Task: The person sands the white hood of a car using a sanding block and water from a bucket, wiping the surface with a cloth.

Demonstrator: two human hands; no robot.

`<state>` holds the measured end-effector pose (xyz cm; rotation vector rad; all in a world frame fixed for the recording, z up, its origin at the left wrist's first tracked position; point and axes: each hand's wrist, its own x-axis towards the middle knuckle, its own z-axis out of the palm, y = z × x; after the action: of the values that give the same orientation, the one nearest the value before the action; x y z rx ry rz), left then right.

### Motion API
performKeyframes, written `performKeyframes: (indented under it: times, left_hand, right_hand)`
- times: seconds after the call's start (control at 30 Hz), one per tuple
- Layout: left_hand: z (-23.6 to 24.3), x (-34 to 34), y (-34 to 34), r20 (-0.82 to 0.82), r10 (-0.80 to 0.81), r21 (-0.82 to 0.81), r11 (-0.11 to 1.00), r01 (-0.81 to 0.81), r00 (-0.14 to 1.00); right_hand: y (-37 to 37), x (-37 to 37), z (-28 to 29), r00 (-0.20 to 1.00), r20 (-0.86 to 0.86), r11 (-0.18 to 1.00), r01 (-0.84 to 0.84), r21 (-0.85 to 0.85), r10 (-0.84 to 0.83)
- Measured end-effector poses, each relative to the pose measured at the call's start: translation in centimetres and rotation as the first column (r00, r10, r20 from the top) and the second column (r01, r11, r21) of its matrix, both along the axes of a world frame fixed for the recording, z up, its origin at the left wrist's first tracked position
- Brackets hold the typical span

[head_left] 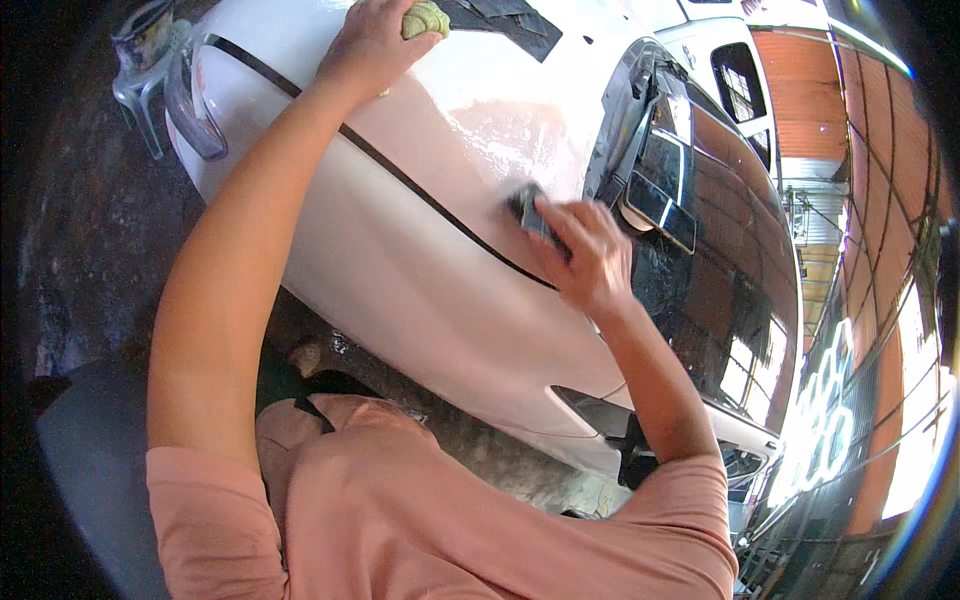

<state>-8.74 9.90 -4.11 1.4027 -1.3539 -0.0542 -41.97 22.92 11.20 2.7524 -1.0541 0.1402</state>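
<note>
A white car hood [440, 130] spreads out in front of me, wet and shiny toward its far part. My left hand [375, 45] is at the far edge of the view, closed around a crumpled yellow-green cloth [426, 20]. On the hood near the windshield, my right hand [590, 250] grips a dark sanding block [528, 208] against the paint; motion blurs its edge. Between the hood and the fender runs a dark gap [420, 195], just left of the block. Dark sheets that look like sandpaper [505, 25] lie on the hood beyond my left hand.
A phone [660, 210] rests at the base of the dark windshield [725, 250]. The clear headlight [195, 110] is at the car's front left. A side mirror [632, 450] sticks out close to my right arm. Another white vehicle [735, 80] stands beyond.
</note>
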Motion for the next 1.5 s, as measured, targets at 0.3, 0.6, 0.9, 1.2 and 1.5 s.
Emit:
performKeyframes:
  times: [0.3, 0.6, 0.9, 1.2, 1.5]
  left_hand:
    - [1.4, -2.1, 0.4, -0.055, -0.059, 0.019, 0.998, 0.06, 0.997]
    - [0.8, -2.4, -0.9, 0.03, -0.059, -0.087, 0.994, 0.062, 0.998]
    - [0.2, -0.9, -0.5, 0.027, 0.016, -0.083, 0.996, -0.014, 1.0]
    - [-0.4, 0.0, -0.6, 0.038, 0.025, -0.104, 0.994, -0.021, 0.999]
    - [0.9, -2.2, -0.9, 0.037, -0.022, -0.113, 0.993, 0.026, 0.999]
  right_hand:
    - [-7.2, 0.7, -0.5, 0.966, -0.02, 0.957, 0.255, -0.138, -0.26]
    - [-9.6, 0.7, 1.0, 0.935, -0.074, 0.935, 0.34, -0.097, -0.347]
    - [-2.9, 0.0, -0.5, 1.0, 0.0, 0.999, -0.018, -0.048, 0.018]
    - [-3.1, 1.5, -1.0, 0.995, -0.014, 0.992, 0.096, -0.078, -0.097]
    - [-11.1, 1.0, 0.5, 0.959, 0.022, 0.939, 0.28, -0.199, -0.281]
